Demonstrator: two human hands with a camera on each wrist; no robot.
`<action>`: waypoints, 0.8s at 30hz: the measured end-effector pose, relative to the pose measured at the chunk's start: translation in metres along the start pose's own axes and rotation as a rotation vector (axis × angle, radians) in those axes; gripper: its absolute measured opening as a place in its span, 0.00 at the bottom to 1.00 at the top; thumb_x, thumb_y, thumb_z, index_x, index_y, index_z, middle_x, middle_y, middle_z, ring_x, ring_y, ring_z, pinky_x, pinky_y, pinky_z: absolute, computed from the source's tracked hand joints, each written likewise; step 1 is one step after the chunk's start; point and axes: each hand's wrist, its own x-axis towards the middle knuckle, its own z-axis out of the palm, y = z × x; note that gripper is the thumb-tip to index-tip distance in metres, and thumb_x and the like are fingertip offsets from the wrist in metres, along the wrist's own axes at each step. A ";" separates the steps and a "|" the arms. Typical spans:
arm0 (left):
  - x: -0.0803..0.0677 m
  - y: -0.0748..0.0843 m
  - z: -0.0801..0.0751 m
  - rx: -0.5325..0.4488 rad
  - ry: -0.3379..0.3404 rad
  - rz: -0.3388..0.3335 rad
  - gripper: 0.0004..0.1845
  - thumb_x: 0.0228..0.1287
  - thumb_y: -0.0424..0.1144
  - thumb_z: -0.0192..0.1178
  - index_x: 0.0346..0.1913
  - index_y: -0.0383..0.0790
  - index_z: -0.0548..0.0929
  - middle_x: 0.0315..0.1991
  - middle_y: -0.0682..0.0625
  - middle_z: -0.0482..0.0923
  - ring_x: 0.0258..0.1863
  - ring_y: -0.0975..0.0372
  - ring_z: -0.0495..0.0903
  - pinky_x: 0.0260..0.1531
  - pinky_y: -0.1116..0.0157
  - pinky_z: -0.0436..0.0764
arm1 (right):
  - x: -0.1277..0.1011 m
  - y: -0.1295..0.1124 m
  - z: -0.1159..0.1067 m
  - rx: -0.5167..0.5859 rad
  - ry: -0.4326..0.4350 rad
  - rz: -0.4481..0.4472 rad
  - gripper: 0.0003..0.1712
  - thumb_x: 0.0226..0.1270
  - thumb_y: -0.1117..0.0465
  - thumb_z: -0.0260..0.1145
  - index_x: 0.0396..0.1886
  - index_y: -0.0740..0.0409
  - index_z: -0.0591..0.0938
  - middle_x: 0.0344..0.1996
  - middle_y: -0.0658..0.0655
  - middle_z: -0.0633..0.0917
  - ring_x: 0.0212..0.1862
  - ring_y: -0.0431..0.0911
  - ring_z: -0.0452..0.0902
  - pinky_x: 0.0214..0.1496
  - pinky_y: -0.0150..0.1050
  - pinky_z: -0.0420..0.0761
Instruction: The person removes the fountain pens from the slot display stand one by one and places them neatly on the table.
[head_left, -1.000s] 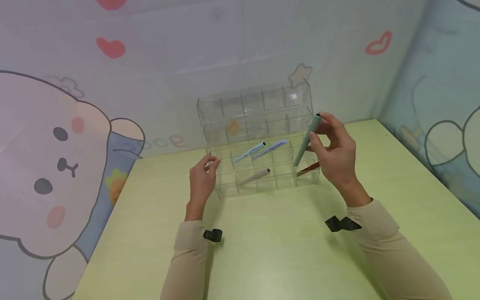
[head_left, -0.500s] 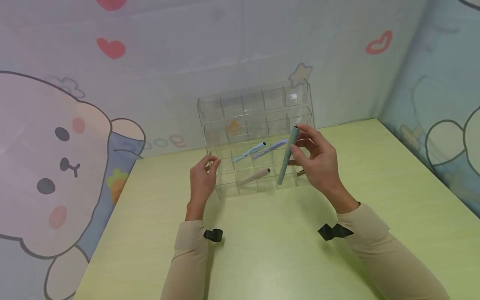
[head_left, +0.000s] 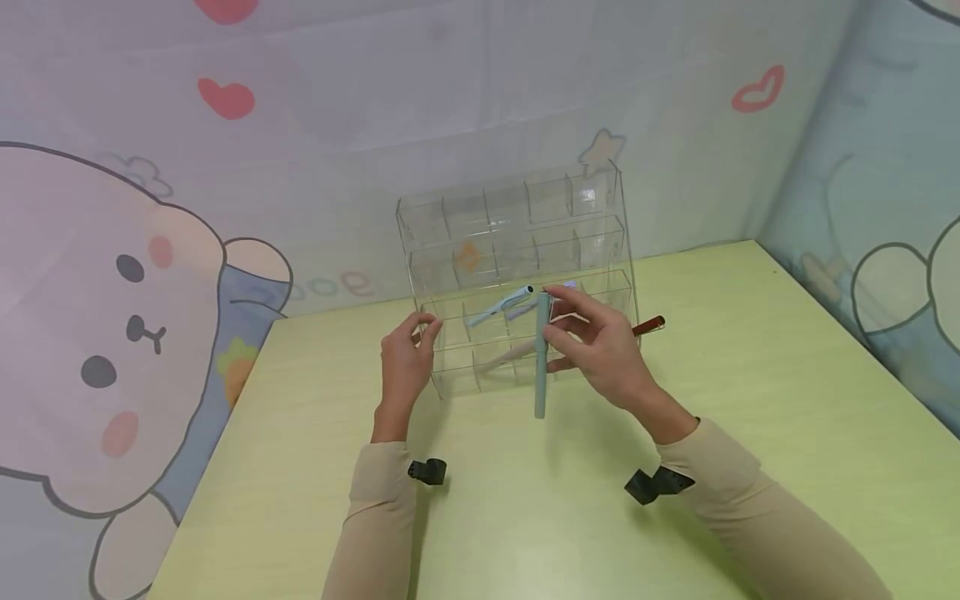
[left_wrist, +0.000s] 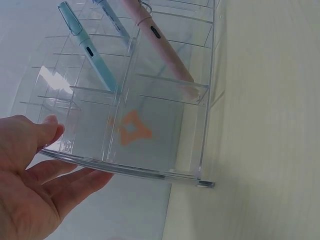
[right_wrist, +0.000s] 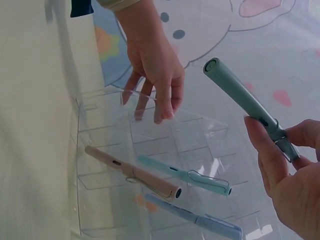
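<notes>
A clear acrylic pen rack (head_left: 510,237) with stepped rows of compartments stands on the table. My left hand (head_left: 405,362) grips its left side panel, thumb on one face and fingers on the other in the left wrist view. In front of the rack, my right hand (head_left: 603,354) pinches a green pen (head_left: 542,367) near its capped end. The pen hangs almost upright, its lower end pointing down. Behind it, a light blue pen (head_left: 498,306) and a lavender pen (right_wrist: 200,217) lean in one row. A pinkish-beige pen (left_wrist: 165,52) leans in the front row.
A dark red pen (head_left: 648,325) sticks out at the rack's right end, partly hidden by my right hand. The pale yellow-green table (head_left: 510,517) extends in front. A cartoon-printed cloth (head_left: 337,125) hangs close behind the rack.
My right hand has moved left and toward me with the green pen, from the rack's right end to before its middle. The pen has turned more upright. My left hand stays put.
</notes>
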 end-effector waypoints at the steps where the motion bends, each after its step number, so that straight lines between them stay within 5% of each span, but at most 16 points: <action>1: 0.000 0.000 0.000 -0.001 0.001 -0.001 0.11 0.74 0.43 0.59 0.46 0.37 0.85 0.56 0.37 0.81 0.50 0.38 0.82 0.52 0.46 0.80 | 0.000 0.001 0.001 -0.005 -0.012 0.016 0.29 0.69 0.74 0.63 0.69 0.68 0.70 0.46 0.60 0.76 0.42 0.42 0.81 0.32 0.51 0.87; 24: 0.001 -0.001 0.000 -0.012 0.008 -0.015 0.10 0.73 0.43 0.61 0.44 0.39 0.85 0.56 0.37 0.81 0.49 0.39 0.83 0.51 0.44 0.80 | -0.016 0.016 0.033 -0.062 -0.286 0.357 0.31 0.70 0.68 0.64 0.71 0.63 0.70 0.48 0.65 0.76 0.52 0.53 0.80 0.35 0.53 0.87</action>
